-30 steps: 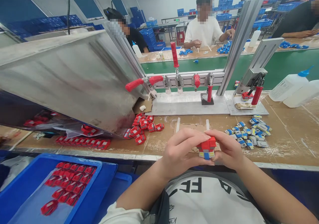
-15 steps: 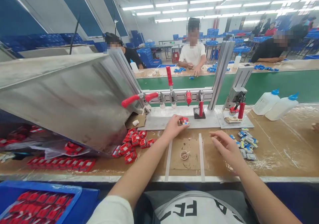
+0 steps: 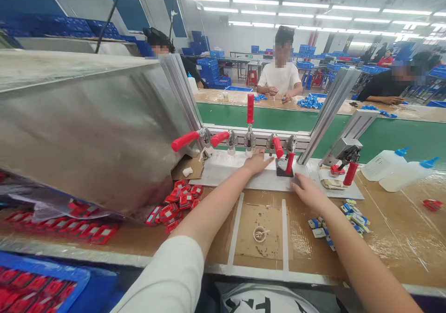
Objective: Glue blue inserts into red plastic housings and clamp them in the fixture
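My left hand (image 3: 258, 162) lies palm-down on the metal jig plate (image 3: 226, 170), under a row of toggle clamps, its fingertips near a red clamp handle (image 3: 278, 146). The small red-and-blue block is hidden; whether it sits under that hand I cannot tell. My right hand (image 3: 308, 192) rests at the plate's front edge beside the base of an upright clamp (image 3: 289, 163), fingers loosely apart and holding nothing. A pile of blue-and-grey parts (image 3: 351, 215) lies just right of it.
A big steel chute (image 3: 87, 127) fills the left, with red parts (image 3: 178, 201) heaped at its mouth. Two squeeze bottles (image 3: 383, 163) stand at right, and a lone red part (image 3: 432, 205) lies nearby. A blue tray (image 3: 38, 283) sits below left. People work across the green conveyor (image 3: 313, 120).
My left hand carried the red-and-blue block from in front of my chest forward to the jig plate under the clamps. My right hand let go and moved up to the plate's edge.
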The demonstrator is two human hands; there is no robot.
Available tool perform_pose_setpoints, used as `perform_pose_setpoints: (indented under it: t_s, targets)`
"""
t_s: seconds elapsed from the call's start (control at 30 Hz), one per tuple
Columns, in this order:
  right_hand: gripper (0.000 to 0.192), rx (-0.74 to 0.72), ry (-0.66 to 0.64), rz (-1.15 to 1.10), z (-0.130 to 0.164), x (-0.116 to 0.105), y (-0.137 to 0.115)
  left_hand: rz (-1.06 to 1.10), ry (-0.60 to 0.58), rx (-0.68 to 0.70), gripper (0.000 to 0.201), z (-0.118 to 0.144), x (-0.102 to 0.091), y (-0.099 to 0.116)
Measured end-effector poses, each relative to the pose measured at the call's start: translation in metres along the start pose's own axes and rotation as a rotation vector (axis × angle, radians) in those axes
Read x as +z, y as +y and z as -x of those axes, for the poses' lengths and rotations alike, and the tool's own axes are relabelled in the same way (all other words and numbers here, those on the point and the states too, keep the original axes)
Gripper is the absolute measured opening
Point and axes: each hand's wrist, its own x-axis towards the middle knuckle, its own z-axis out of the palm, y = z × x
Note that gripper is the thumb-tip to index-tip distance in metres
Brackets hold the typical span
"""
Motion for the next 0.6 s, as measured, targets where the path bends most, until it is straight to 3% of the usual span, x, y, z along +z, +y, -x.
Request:
perform_pose_setpoints:
  t_s: [0.13,0.2,0.6]
  targets:
    - [0.058,-0.06,0.034,0.031,-0.007,0.028,-0.001,-0.008,-0.173,0.286,0.11,0.01,0.003,0.006]
    - [0.062,-0.087,0.059,0.07,-0.006,0.035,0.001,0.019,-0.2,0.348,0.118,0.011,0.007,0.008]
    - [0.071,-0.018,0.028,0.257,0.009,0.038,-0.023,0.07,-0.192,0.225,0.108,0.008,0.016,0.009]
